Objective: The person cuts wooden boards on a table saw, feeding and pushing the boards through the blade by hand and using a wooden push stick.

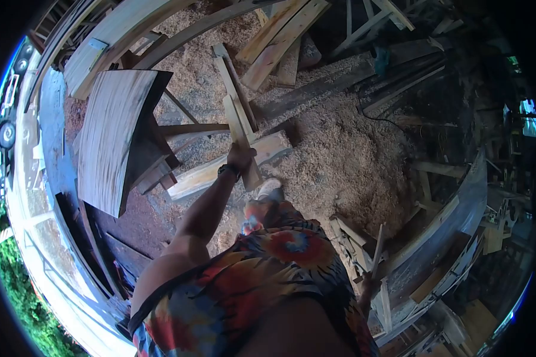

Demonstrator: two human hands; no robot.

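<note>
Okay, we've got a narrow board (236, 122) over the floor's shavings-strewn middle, our left hand (241, 157) wrapped round it near its lower end, fingers closed; dark watch (229, 171) on that wrist. Its upper end overlaps a slim plank (240, 98); a pale board (196, 178) lies slantwise on the floor behind our hand. Our right hand (368, 288) is dim, at the lower end of a thin stick (378, 249); we can't tell how far closed it is. Just beyond the pale board we see a big curved panel (110, 131), toward the floor's paved left edge. Farther up, thick planks (289, 44); heaped shavings (351, 154) right of our left hand.
</note>
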